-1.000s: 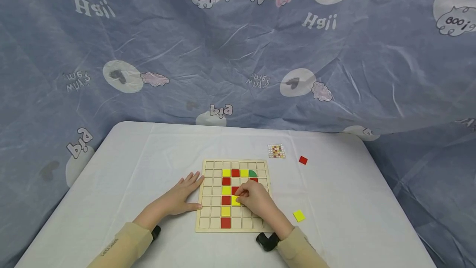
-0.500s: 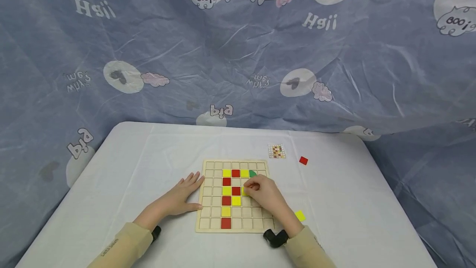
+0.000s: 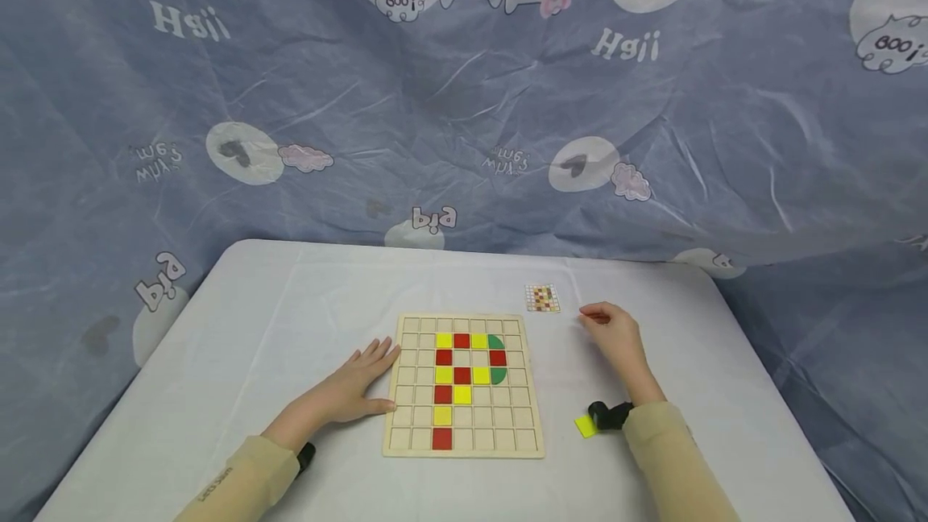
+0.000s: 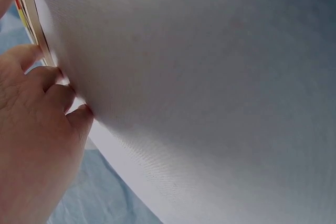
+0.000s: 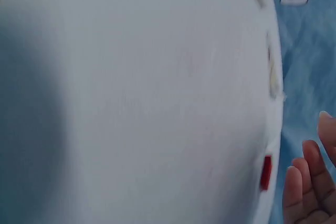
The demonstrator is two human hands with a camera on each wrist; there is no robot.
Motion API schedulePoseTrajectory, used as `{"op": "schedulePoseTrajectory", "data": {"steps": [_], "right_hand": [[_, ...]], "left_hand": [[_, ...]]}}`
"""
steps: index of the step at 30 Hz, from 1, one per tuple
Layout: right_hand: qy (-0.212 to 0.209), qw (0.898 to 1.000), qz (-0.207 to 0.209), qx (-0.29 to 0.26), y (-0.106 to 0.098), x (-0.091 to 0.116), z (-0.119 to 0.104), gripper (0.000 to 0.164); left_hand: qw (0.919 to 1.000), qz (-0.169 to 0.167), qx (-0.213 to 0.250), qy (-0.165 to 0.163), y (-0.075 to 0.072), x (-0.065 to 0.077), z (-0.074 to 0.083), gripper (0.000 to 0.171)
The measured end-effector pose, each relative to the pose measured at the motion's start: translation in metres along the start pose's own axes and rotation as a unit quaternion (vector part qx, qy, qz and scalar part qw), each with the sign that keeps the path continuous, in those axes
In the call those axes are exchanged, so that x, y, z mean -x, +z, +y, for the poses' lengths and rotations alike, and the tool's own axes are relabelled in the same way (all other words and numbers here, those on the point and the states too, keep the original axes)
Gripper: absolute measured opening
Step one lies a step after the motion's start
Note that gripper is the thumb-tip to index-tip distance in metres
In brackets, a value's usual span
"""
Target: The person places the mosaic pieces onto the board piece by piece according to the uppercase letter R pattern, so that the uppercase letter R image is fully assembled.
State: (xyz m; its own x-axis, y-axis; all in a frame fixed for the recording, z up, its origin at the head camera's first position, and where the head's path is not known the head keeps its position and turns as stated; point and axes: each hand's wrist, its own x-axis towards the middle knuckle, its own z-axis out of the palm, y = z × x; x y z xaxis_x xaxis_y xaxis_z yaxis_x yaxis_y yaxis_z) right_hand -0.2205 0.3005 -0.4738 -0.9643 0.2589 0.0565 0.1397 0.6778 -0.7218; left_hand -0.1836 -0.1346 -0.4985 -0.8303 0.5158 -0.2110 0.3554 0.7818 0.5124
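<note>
A wooden grid board (image 3: 513,417) lies on the table, filled in part with red, yellow and green tiles. My left hand (image 3: 354,385) rests with spread fingers against its left edge, and in the left wrist view the fingertips touch the board's side. My right hand (image 3: 615,341) hovers to the right of the board, thumb and fingers apart, holding nothing. A loose red tile (image 5: 266,173) lies on the table near those fingers in the right wrist view; the hand hides it in the head view.
A small pattern card (image 3: 542,298) lies beyond the board's far right corner. One loose yellow tile (image 3: 586,426) sits beside the black wrist camera (image 3: 609,416). A blue-grey printed cloth (image 3: 435,103) hangs behind the white table (image 3: 326,288).
My right hand has left the board and moved right and away, to where the red tile lay. A yellow tile it was touching now lies in the grid. The left hand stays put.
</note>
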Motion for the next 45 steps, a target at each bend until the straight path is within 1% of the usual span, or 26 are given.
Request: {"op": "schedulePoseTrajectory", "data": {"steps": [4,9,13,17,20,24,27,30,36,41,43,45], "right_hand": [[0.038,0.999,0.004,0.014,-0.008,-0.010,0.019,0.029],[0.066,0.998,-0.001,0.026,-0.012,-0.019,0.031,0.038],[0.072,0.997,-0.017,0.034,-0.011,-0.024,0.035,0.042],[0.066,0.996,-0.024,0.047,-0.009,-0.027,0.036,0.041],[0.057,0.996,-0.023,0.067,-0.008,-0.027,0.035,0.041],[0.060,0.994,-0.027,0.087,-0.006,-0.028,0.034,0.039],[0.069,0.993,-0.033,0.089,-0.007,-0.028,0.033,0.038],[0.075,0.993,-0.034,0.082,-0.008,-0.028,0.030,0.036],[0.082,0.995,-0.034,0.054,-0.012,-0.024,0.024,0.026],[0.047,0.997,-0.053,0.022,-0.015,-0.018,0.012,0.028],[0.033,0.997,-0.067,0.005,-0.012,-0.013,0.004,0.029],[0.029,0.996,-0.080,-0.015,-0.007,-0.006,-0.006,0.028]], "left_hand": [[1.0000,-0.001,0.003,0.003,0.002,0.000,-0.001,0.093],[1.0000,-0.001,0.005,0.006,0.003,0.000,0.000,0.092],[1.0000,-0.001,0.005,0.007,0.003,0.000,0.001,0.092],[1.0000,0.000,0.005,0.008,0.003,0.000,0.001,0.092],[1.0000,0.000,0.005,0.009,0.003,0.000,0.001,0.092],[1.0000,0.000,0.004,0.009,0.003,0.000,0.001,0.092],[1.0000,0.000,0.003,0.007,0.003,-0.001,0.001,0.092],[1.0000,0.001,0.001,0.008,0.003,-0.001,0.000,0.092],[1.0000,0.002,-0.001,0.008,0.002,-0.001,0.000,0.092],[0.9999,0.004,-0.001,0.009,0.001,-0.001,0.000,0.091],[0.9999,0.005,-0.004,0.010,0.001,-0.001,-0.001,0.091],[0.9999,0.005,-0.005,0.011,0.001,-0.001,-0.002,0.092]]}}
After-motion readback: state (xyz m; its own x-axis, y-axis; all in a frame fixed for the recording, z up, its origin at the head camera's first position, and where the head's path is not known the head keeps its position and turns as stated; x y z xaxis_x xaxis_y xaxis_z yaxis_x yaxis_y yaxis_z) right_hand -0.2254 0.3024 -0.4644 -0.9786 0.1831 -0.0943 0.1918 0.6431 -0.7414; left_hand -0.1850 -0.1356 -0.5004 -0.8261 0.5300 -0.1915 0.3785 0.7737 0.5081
